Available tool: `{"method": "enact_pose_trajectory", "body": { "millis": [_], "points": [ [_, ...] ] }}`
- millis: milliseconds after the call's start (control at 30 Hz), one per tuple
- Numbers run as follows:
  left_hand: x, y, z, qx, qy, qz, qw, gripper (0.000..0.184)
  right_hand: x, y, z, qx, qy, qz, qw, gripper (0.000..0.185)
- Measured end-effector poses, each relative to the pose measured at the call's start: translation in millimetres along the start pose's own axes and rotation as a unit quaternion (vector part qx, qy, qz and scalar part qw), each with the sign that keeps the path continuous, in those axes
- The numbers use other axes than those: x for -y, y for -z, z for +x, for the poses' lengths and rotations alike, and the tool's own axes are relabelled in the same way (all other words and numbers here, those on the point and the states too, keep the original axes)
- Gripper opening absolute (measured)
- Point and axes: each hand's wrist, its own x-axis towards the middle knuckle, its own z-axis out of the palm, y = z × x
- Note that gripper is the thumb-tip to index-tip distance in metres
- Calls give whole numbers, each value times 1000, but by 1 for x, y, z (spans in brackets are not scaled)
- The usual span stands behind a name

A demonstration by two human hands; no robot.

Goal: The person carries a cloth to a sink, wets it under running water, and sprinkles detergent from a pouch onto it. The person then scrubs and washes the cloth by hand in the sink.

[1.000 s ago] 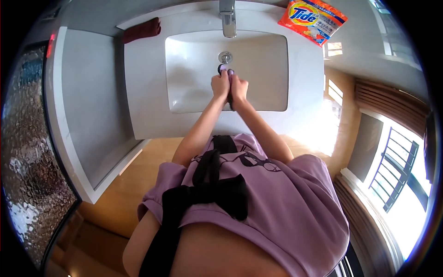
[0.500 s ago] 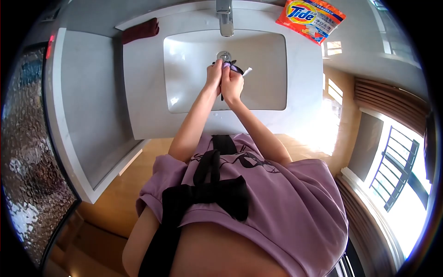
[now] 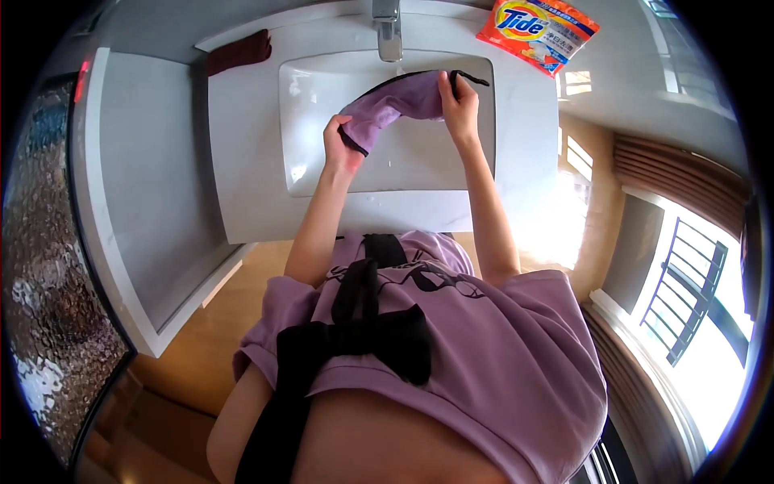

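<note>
A purple piece of cloth with black edging (image 3: 395, 103) is spread in an arc above the white sink (image 3: 431, 165). My left hand (image 3: 340, 147) grips its lower left end between thumb and fingers. At the opposite end, my right hand (image 3: 459, 111) pinches the cloth near its black trim, and a black strip sticks out to the right of the fingers. The chrome faucet (image 3: 389, 39) stands just behind the cloth. The cloth covers the drain. Small drops show below it, over the basin.
On the counter's back right corner lies an orange Tide bag (image 3: 538, 34). A dark red folded cloth (image 3: 239, 53) rests at the back left. A grey recessed surface with a white edge (image 3: 133, 194) lies left of the counter, and a bright window (image 3: 685, 282) is to the right.
My hands were together low in the sink with the cloth bunched between them. They have moved apart and the cloth is now stretched out between them.
</note>
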Motion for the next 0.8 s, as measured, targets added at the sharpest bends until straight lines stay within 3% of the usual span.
{"method": "enact_pose_trajectory", "body": {
  "millis": [33, 133, 200, 233, 267, 300, 333, 367, 400, 433, 467, 533, 600, 633, 667, 700, 733, 767, 800],
  "points": [
    [2, 8, 6, 10, 6, -40, 999, 33, -1, -2, 3, -35, 72, -39, 996, 39],
    [8, 3, 6, -1, 28, -73, 997, 32, 20, -9, -7, -36, 124, -83, 988, 39],
    [18, 9, 10, -44, 156, -65, 985, 35, 27, -23, -22, -19, 99, -86, 991, 38],
    [36, 39, 31, -32, 173, -85, 981, 36, 29, -32, -33, -11, 87, -77, 993, 39],
    [51, 57, 39, 8, 157, -55, 986, 35, 31, -41, -44, -2, 74, -67, 995, 40],
    [55, 52, 25, 108, 38, 77, 990, 34, 26, -52, -56, -21, 156, -83, 984, 39],
    [58, 48, 9, 204, -81, 205, 954, 34, 21, -61, -70, -41, 237, -100, 966, 39],
    [55, 41, 24, 318, 137, -158, 925, 38, 20, -64, -85, 118, 94, -222, 963, 34],
    [59, 39, 26, 367, 147, -167, 903, 39, 35, -66, -91, 176, 1, -297, 939, 32],
    [62, 40, 24, 150, 158, -109, 970, 37, 16, -74, -90, 124, 27, -272, 954, 33],
    [48, 6, 2, -76, 160, -46, 983, 35, -7, -85, -80, 73, 54, -246, 965, 35],
    [53, 6, 6, -130, 131, 27, 982, 32, -21, -91, -52, 36, -90, -254, 962, 33],
    [42, -3, 9, -117, 109, 41, 986, 31, 0, -86, -73, 63, -50, -202, 976, 33],
    [40, 33, 25, 189, 154, -56, 968, 30, 20, -97, -96, 6, -66, -152, 986, 27],
    [35, 20, 23, 167, 170, -38, 970, 24, -3, -95, -91, 41, 4, -171, 984, 34],
    [39, 17, 22, 164, 173, -39, 970, 24, -3, -95, -78, 42, -35, -188, 981, 33],
    [44, 13, 21, -9, 137, 34, 990, 20, -2, -97, -63, 40, -76, -203, 976, 33],
    [46, 5, 25, -177, 92, 106, 974, 17, -12, -101, -45, 35, -122, -214, 969, 32],
    [49, -4, 23, -199, 76, 107, 971, 13, -19, -100, -32, 42, -196, -196, 960, 31]
  ]
}}
